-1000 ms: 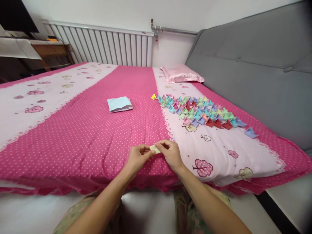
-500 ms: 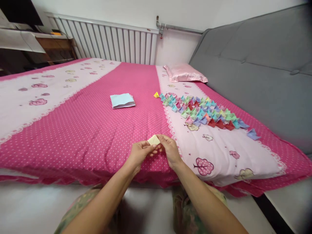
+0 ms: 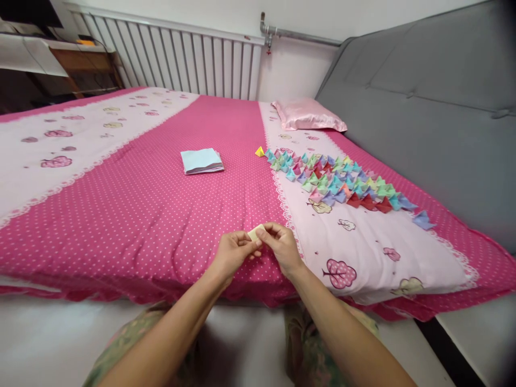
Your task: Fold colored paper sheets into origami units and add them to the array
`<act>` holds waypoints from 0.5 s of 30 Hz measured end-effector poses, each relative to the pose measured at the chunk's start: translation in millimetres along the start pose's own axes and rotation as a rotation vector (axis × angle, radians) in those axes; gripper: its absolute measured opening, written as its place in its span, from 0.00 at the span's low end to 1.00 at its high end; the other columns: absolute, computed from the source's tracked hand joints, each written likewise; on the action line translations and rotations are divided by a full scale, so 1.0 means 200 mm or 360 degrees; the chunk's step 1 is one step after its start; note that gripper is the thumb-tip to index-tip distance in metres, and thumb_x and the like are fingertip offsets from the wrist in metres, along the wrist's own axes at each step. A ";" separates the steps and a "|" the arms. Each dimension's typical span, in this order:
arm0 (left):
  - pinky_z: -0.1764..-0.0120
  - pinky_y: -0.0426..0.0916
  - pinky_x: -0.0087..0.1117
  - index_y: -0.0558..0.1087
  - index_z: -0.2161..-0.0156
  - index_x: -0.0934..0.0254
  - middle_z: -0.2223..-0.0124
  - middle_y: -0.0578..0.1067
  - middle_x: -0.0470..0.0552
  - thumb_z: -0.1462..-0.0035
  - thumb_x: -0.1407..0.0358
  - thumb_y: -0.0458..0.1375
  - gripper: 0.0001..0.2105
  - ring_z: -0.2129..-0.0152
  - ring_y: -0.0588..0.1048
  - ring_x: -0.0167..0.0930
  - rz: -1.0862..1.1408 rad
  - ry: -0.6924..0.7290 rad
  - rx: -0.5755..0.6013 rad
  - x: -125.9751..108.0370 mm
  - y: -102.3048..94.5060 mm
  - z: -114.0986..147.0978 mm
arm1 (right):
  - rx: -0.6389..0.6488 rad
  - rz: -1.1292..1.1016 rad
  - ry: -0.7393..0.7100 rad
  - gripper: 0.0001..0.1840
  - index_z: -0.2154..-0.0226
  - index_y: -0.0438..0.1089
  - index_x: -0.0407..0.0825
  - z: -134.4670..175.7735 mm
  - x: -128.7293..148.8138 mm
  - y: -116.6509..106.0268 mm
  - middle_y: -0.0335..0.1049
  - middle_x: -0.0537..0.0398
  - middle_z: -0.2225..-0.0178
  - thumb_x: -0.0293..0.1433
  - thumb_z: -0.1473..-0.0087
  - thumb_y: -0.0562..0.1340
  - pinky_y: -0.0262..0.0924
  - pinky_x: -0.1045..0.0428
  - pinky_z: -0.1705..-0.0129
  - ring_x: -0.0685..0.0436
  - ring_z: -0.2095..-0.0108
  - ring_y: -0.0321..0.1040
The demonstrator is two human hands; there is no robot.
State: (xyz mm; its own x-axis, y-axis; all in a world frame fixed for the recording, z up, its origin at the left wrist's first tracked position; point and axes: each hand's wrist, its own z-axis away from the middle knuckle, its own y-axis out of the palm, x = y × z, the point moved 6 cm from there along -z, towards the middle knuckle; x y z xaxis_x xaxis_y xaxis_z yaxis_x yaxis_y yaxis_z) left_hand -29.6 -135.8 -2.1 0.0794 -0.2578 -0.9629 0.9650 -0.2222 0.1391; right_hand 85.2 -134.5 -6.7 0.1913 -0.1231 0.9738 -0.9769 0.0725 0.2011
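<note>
Presently, head view: I look down on a pink polka-dot bedspread (image 3: 161, 215), with the folding work near its front edge.
Left hand (image 3: 234, 250): fingers curled nearly closed, thumb on top, pinching the near-left side of the pale yellow paper (image 3: 253, 233).
Right hand (image 3: 281, 244): likewise mostly closed, thumb and fingers gripping the paper's right side.
Pale yellow paper: held between both my hands, just above the bed; a small, flat packet, partly hidden by my thumbs, so I can't tell which fold it has reached. I judge it part-folded, not yet a standing shape.
Origami boats (image 3: 334, 185): dozens, apparently finished, standing in slanting rows on the right, in blue, green, pink, violet and red.
Bright yellow origami piece (image 3: 259, 152): also folded, at the far left tip of the rows.
Paper stack (image 3: 201, 160): light blue sheet on top, lying apart from the boats, left of them; apparently unfolded stock.
Remaining: by my reckoning, this packet's last folds, then whatever that stack holds; its sheets can't be counted.
</note>
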 end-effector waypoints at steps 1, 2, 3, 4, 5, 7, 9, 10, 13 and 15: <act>0.80 0.60 0.21 0.71 0.78 0.69 0.83 0.72 0.47 0.66 0.64 0.68 0.12 0.86 0.68 0.21 -0.0011 -0.0003 0.0004 0.00 0.00 0.00 | 0.0006 0.0004 -0.0005 0.07 0.74 0.71 0.48 0.00 0.00 0.00 0.71 0.59 0.76 0.35 0.57 0.65 0.59 0.55 0.69 0.50 0.74 0.65; 0.80 0.60 0.22 0.71 0.78 0.69 0.83 0.72 0.47 0.66 0.64 0.68 0.12 0.86 0.68 0.21 -0.0022 -0.0006 0.0007 0.01 0.00 0.00 | 0.0011 0.0009 -0.0009 0.07 0.75 0.71 0.48 0.00 0.01 0.00 0.71 0.59 0.76 0.35 0.57 0.65 0.59 0.55 0.69 0.50 0.74 0.66; 0.80 0.60 0.22 0.71 0.78 0.69 0.83 0.72 0.47 0.66 0.63 0.68 0.12 0.86 0.68 0.21 -0.0033 -0.0005 0.0009 0.01 0.00 0.01 | 0.0016 0.0017 -0.0010 0.07 0.75 0.71 0.48 0.01 0.01 0.00 0.71 0.59 0.76 0.35 0.57 0.65 0.60 0.55 0.69 0.50 0.74 0.66; 0.80 0.60 0.22 0.70 0.78 0.69 0.83 0.72 0.47 0.65 0.63 0.68 0.12 0.86 0.68 0.22 -0.0045 -0.0001 0.0010 0.01 -0.01 0.01 | 0.0022 0.0030 -0.0011 0.07 0.75 0.71 0.49 0.01 0.01 0.00 0.71 0.59 0.76 0.35 0.57 0.65 0.60 0.54 0.69 0.50 0.74 0.66; 0.80 0.60 0.22 0.70 0.79 0.68 0.83 0.72 0.47 0.65 0.62 0.67 0.13 0.86 0.68 0.22 -0.0058 0.0005 0.0013 0.01 -0.01 0.01 | 0.0026 0.0046 -0.0012 0.06 0.75 0.71 0.49 0.01 0.01 0.01 0.71 0.59 0.76 0.35 0.57 0.65 0.60 0.54 0.69 0.50 0.74 0.66; 0.80 0.60 0.23 0.70 0.79 0.68 0.83 0.72 0.46 0.64 0.62 0.67 0.13 0.86 0.67 0.22 -0.0083 0.0021 0.0012 0.01 0.00 0.01 | 0.0029 0.0079 -0.0015 0.07 0.76 0.71 0.49 0.01 0.01 0.00 0.72 0.59 0.76 0.35 0.57 0.65 0.61 0.54 0.69 0.49 0.74 0.67; 0.80 0.59 0.23 0.69 0.79 0.68 0.83 0.72 0.46 0.64 0.61 0.67 0.13 0.86 0.67 0.22 -0.0104 0.0032 0.0010 0.02 0.00 0.01 | 0.0027 0.0108 -0.0021 0.07 0.75 0.72 0.49 0.01 0.01 0.00 0.72 0.58 0.76 0.35 0.57 0.65 0.61 0.53 0.68 0.49 0.74 0.67; 0.80 0.59 0.23 0.69 0.79 0.68 0.82 0.72 0.46 0.63 0.61 0.66 0.13 0.86 0.67 0.22 -0.0114 0.0040 0.0008 0.02 0.00 0.01 | 0.0026 0.0121 -0.0028 0.07 0.75 0.72 0.48 0.01 0.01 -0.01 0.72 0.58 0.75 0.36 0.57 0.65 0.61 0.53 0.68 0.49 0.74 0.67; 0.78 0.61 0.24 0.70 0.78 0.68 0.80 0.73 0.48 0.59 0.60 0.64 0.12 0.84 0.68 0.23 -0.0183 0.0121 0.0007 0.03 -0.01 -0.01 | 0.0034 0.0154 -0.0063 0.08 0.74 0.72 0.48 0.00 0.01 -0.01 0.72 0.57 0.75 0.36 0.56 0.64 0.61 0.53 0.69 0.49 0.74 0.67; 0.76 0.63 0.25 0.71 0.76 0.68 0.77 0.74 0.49 0.57 0.60 0.62 0.11 0.81 0.69 0.24 -0.0303 0.0227 0.0003 0.02 -0.02 -0.03 | 0.0036 0.0155 -0.0086 0.08 0.73 0.72 0.48 0.00 0.01 -0.02 0.72 0.58 0.75 0.37 0.56 0.64 0.61 0.54 0.69 0.49 0.74 0.67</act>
State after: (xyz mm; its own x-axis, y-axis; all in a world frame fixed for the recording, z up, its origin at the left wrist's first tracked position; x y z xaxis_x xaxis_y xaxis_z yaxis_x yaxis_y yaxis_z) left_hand -31.4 -131.4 -8.0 -0.0696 -0.0758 -0.9947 0.9656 -0.2557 -0.0481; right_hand 88.9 -134.6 -5.6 0.0906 -0.1700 0.9813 -0.9926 0.0643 0.1028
